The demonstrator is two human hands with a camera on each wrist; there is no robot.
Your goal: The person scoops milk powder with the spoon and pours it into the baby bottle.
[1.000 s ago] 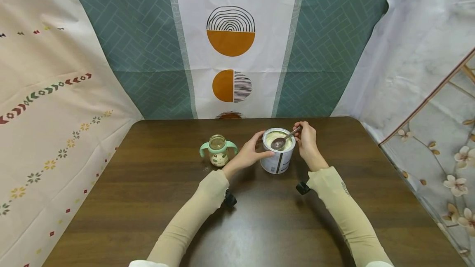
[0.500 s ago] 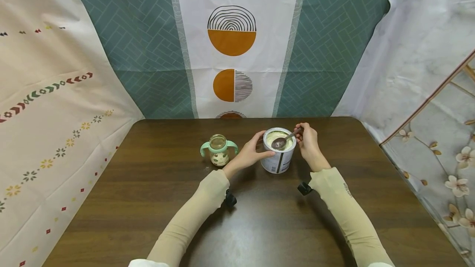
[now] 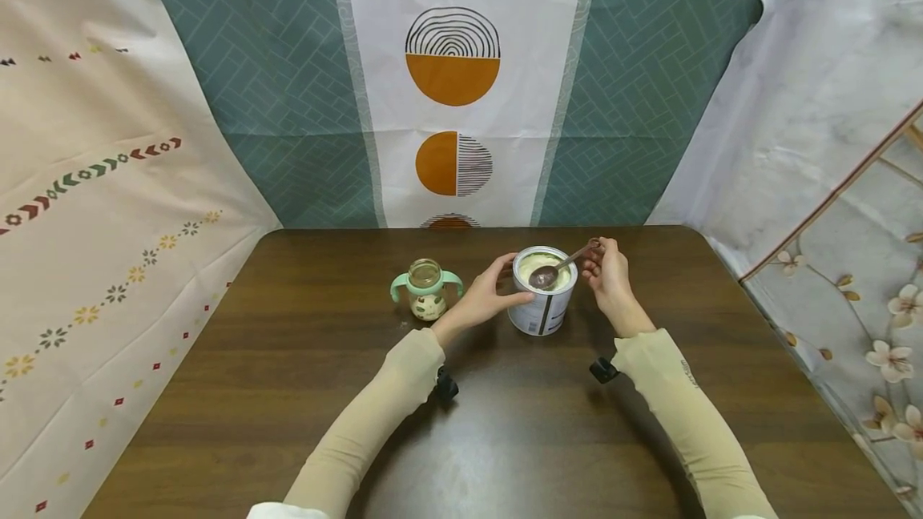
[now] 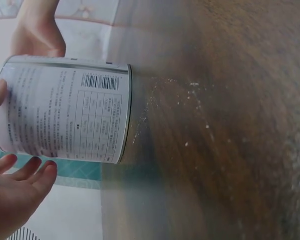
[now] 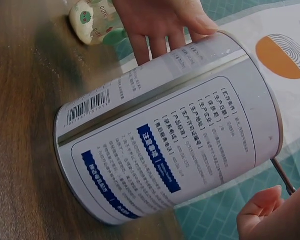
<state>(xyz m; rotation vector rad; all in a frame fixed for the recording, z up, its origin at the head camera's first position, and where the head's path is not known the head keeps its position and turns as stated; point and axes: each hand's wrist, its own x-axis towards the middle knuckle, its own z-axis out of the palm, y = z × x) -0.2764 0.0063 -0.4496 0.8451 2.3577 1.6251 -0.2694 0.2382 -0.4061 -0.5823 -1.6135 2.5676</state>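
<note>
Metal glints from the spoon (image 3: 561,266), whose handle is pinched between thumb and fingertips of the right hand (image 3: 609,279) at the far right rim of the tin (image 3: 544,293); the bowl is laid over the pale powder (image 3: 537,264) inside, angled down as if for scooping. The tin is kept upright near the middle of the dark wooden surface (image 3: 288,391), and its left wall is touched by the left hand (image 3: 485,299), fingers nearly straight and spread, thumb near the rim, so that the tin is steadied and not gripped tight. In the left wrist view the fingers (image 4: 24,172) are seen just beside the printed label with a slight gap at some tips, so contact there cannot be fully told. A small baby bottle (image 3: 425,290) with green handles is stood open, lidless, just left of the left hand, apart from the tin, within easy reach of a loaded spoon. Specks of spilled powder (image 4: 190,100) are scattered on the wood beside the tin's base. Patterned cloths (image 3: 450,86) are hung behind and at both sides of the surface
</note>
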